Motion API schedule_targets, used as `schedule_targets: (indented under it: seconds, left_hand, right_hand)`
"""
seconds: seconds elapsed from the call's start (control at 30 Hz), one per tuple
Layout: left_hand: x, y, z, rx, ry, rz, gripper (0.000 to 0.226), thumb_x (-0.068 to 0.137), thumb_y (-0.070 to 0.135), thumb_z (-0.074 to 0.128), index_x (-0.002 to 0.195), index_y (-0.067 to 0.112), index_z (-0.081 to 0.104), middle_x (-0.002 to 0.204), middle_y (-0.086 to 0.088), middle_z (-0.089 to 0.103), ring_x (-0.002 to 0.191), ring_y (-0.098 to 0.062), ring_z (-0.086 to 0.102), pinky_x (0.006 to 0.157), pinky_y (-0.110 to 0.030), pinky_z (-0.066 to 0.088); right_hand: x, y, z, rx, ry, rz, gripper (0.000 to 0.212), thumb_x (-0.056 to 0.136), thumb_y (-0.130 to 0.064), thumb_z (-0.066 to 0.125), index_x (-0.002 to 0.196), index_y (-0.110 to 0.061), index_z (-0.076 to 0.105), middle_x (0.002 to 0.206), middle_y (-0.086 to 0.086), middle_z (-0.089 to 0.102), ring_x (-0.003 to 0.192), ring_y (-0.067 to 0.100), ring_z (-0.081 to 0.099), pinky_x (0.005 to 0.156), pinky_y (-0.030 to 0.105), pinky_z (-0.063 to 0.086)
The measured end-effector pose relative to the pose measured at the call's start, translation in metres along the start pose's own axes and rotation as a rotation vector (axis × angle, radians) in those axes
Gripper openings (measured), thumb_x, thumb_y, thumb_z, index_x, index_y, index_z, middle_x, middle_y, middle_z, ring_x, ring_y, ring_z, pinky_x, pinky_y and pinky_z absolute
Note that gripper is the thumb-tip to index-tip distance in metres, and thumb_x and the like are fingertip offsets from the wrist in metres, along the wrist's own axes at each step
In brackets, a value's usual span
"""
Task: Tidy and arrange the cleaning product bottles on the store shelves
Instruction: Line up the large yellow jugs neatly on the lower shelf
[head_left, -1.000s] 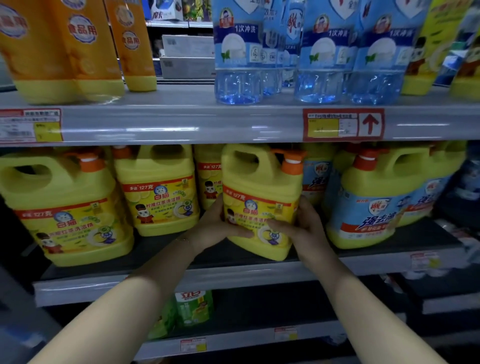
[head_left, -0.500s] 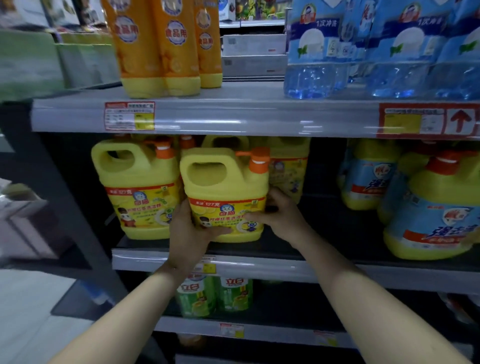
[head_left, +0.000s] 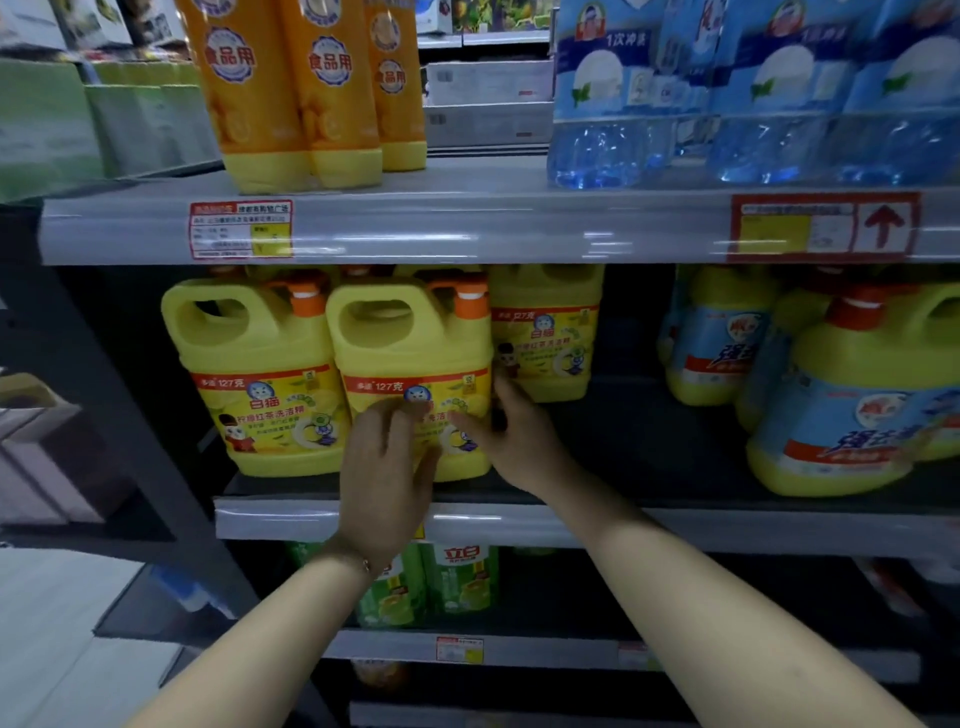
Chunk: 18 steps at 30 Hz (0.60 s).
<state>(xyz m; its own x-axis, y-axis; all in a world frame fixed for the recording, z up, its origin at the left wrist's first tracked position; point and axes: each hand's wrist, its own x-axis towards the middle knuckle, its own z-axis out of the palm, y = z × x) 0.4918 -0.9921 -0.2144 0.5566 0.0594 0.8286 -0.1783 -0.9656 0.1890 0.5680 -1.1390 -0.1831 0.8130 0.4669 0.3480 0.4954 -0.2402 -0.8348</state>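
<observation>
Both hands, left (head_left: 382, 467) and right (head_left: 511, 436), rest loosely spread against the yellow jug's (head_left: 410, 358) front label, not gripping.

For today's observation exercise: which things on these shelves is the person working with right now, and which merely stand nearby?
In use:
- yellow jug, front of the middle shelf
- left hand and right hand, both on its label

Nearby:
- neighbouring yellow jug
- orange bottles
- blue bottles
- green bottles

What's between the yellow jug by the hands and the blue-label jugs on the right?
Head view: mostly bare dark shelf, with one yellow jug set further back.
</observation>
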Motion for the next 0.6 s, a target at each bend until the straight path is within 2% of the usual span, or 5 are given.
schedule_targets:
  seconds: [0.13, 0.23, 0.3, 0.4, 0.6]
  left_hand:
    - [0.006, 0.025, 0.015, 0.023, -0.124, 0.12, 0.034, 0.077, 0.019, 0.057, 0.109, 0.012, 0.048, 0.108, -0.015, 0.053, 0.094, -0.034, 0.053, 0.077, -0.039, 0.047]
    - [0.014, 0.055, 0.033, -0.056, -0.201, 0.11, 0.037, 0.076, 0.027, 0.053, 0.109, 0.013, 0.049, 0.103, -0.014, 0.054, 0.092, -0.031, 0.052, 0.074, -0.039, 0.048]
    - [0.02, 0.08, 0.047, -0.126, -0.26, 0.11, 0.038, 0.077, 0.031, 0.053, 0.111, 0.014, 0.051, 0.102, -0.012, 0.055, 0.09, -0.028, 0.054, 0.071, -0.037, 0.05]
    - [0.029, 0.13, 0.069, -0.273, -0.386, 0.081, 0.044, 0.078, 0.039, 0.055, 0.114, 0.014, 0.055, 0.109, -0.007, 0.056, 0.098, -0.024, 0.055, 0.077, -0.034, 0.05]
    - [0.062, 0.232, 0.125, -0.805, -0.74, -0.09, 0.058, 0.073, 0.034, 0.082, 0.121, 0.031, 0.05, 0.114, 0.011, 0.057, 0.109, 0.009, 0.052, 0.094, -0.023, 0.047]
  right_hand:
    - [-0.017, -0.003, -0.038, -0.57, 0.019, -0.107, 0.064, 0.091, -0.037, 0.056, 0.146, -0.022, 0.028, 0.133, 0.008, 0.053, 0.116, 0.027, 0.052, 0.086, 0.036, 0.047]
    - [-0.037, 0.004, -0.08, -0.943, 0.171, -0.264, 0.038, 0.085, -0.028, 0.057, 0.12, -0.011, 0.057, 0.104, 0.012, 0.065, 0.093, 0.033, 0.061, 0.071, 0.037, 0.049]
    - [-0.05, 0.015, -0.11, -0.972, 0.261, -0.269, 0.026, 0.077, -0.026, 0.059, 0.096, -0.009, 0.065, 0.086, 0.01, 0.066, 0.076, 0.031, 0.063, 0.06, 0.031, 0.047]
    - [-0.073, 0.028, -0.155, -0.927, 0.312, -0.155, 0.019, 0.073, -0.023, 0.062, 0.084, -0.009, 0.065, 0.078, 0.01, 0.065, 0.067, 0.031, 0.062, 0.053, 0.027, 0.044]
    - [-0.116, 0.058, -0.231, -0.797, 0.541, -0.123, 0.029, 0.077, -0.03, 0.051, 0.1, -0.013, 0.049, 0.089, 0.013, 0.059, 0.076, 0.03, 0.058, 0.059, 0.027, 0.042]
